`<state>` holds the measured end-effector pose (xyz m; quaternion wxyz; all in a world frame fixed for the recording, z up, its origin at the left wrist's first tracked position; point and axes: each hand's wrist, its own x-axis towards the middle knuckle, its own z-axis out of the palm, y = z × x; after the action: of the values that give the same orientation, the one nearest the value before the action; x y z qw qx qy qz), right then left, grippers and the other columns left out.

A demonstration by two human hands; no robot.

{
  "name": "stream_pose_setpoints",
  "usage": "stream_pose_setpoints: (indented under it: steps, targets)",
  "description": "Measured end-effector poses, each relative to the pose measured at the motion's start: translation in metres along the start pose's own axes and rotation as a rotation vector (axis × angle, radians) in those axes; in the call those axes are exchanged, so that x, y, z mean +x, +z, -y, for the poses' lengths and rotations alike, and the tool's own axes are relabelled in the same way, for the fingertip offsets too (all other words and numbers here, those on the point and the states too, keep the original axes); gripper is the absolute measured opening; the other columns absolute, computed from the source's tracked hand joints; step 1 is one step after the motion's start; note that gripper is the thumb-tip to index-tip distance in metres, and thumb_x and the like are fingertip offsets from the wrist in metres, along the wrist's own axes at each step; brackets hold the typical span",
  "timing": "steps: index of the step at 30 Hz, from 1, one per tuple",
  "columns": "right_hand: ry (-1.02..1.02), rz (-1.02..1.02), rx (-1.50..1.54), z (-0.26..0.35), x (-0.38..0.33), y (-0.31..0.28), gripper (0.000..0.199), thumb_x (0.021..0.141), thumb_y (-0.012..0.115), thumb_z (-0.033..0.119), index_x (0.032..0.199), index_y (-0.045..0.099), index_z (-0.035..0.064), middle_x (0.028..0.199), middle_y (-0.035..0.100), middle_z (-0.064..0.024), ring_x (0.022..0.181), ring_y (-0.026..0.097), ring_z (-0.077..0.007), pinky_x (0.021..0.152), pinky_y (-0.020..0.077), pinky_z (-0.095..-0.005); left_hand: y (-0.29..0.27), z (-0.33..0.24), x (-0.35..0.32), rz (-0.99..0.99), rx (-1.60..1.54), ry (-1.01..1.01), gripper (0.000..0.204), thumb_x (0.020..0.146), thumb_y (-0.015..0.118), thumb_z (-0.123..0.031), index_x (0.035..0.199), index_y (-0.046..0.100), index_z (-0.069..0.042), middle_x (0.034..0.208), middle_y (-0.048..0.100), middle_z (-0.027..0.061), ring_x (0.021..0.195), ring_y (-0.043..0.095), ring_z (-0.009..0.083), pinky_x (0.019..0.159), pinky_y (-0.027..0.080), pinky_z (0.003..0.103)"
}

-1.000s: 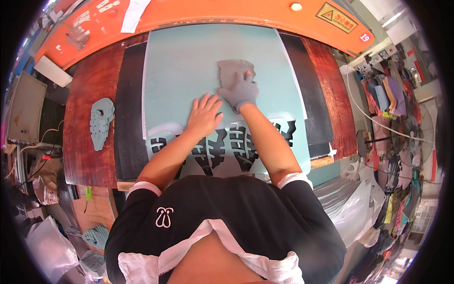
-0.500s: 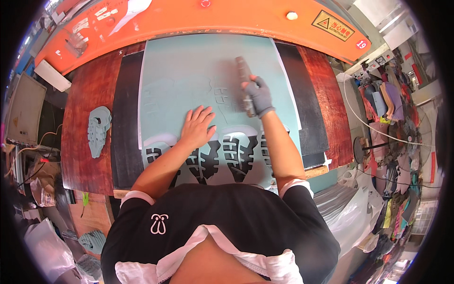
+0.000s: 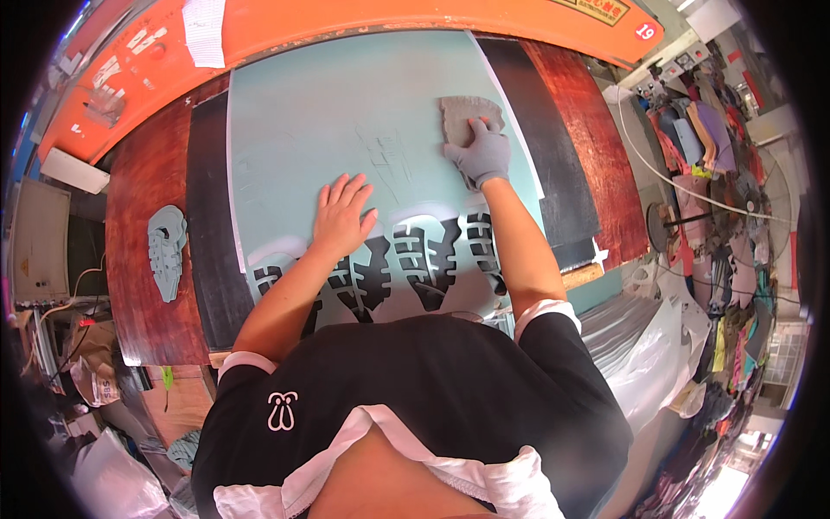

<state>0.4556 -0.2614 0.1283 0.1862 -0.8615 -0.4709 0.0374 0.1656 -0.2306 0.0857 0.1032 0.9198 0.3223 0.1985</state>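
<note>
Your left hand (image 3: 341,216) lay flat, fingers spread and holding nothing, on the pale green sheet (image 3: 346,130) covering the desk (image 3: 147,259). Your gloved right hand (image 3: 484,154), arm stretched forward, gripped the grey die block (image 3: 462,117) near the sheet's right edge.

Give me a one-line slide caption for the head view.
Gloved right hand presses a grey cutting die onto a pale green sheet; bare left hand lies flat.

pale teal sheet (image 3: 346,130), grey glove (image 3: 484,156)
</note>
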Motion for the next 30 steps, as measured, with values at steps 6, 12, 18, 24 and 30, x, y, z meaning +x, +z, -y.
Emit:
stream_pose_setpoints:
  steps: [6,12,18,24,30]
  targets:
    - [-0.009,-0.037,0.419,-0.037,0.008,0.007,0.070,0.070,0.069,0.043,0.125,0.051,0.0051,0.132,0.045,-0.0160,0.110,0.051,-0.0310,0.095,0.0422,-0.0380,0.004,0.005,0.002,0.006,-0.013,0.001,0.042,0.083,0.060,-0.026,0.120,0.054,-0.008,0.135,0.044,0.0079,0.129,0.035,0.0302,0.106,0.024,0.050]
    - [0.051,-0.288,0.468,-0.111,-0.060,-0.009,0.047,0.077,0.065,0.035,0.109,0.058,0.0020,0.108,0.057,-0.0144,0.101,0.054,-0.0314,0.086,0.0429,-0.0387,-0.025,0.012,-0.036,-0.092,-0.123,0.102,0.038,0.080,0.063,-0.022,0.114,0.056,-0.007,0.133,0.046,0.0103,0.126,0.038,0.0313,0.105,0.025,0.049]
    - [0.118,-0.307,0.050,-0.165,-0.196,-0.030,0.035,0.081,0.061,0.029,0.103,0.060,0.0006,0.101,0.060,-0.0190,0.095,0.056,-0.0356,0.082,0.0443,-0.0428,-0.083,0.051,-0.165,-0.157,0.037,-0.256,0.041,0.080,0.063,-0.016,0.116,0.053,-0.001,0.132,0.046,0.0173,0.124,0.039,0.0352,0.103,0.029,0.045]
    - [0.023,-0.411,-0.001,-0.174,-0.227,-0.025,0.026,0.079,0.061,0.025,0.091,0.062,0.0016,0.085,0.064,-0.0166,0.079,0.060,-0.0348,0.072,0.0456,-0.0445,-0.072,0.041,-0.253,-0.245,0.010,-0.565,0.031,0.084,0.062,-0.017,0.109,0.053,0.000,0.101,0.056,0.0167,0.090,0.053,0.0314,0.078,0.041,0.040]
    - [-0.007,-0.515,0.067,-0.176,-0.226,-0.024,0.019,0.076,0.061,0.021,0.083,0.063,0.0026,0.076,0.064,-0.0144,0.072,0.060,-0.0340,0.069,0.0458,-0.0427,-0.056,0.030,-0.269,-0.403,-0.132,-0.585,0.020,0.088,0.059,-0.019,0.079,0.054,-0.002,0.060,0.052,0.0094,0.054,0.051,0.0233,0.053,0.041,0.036]
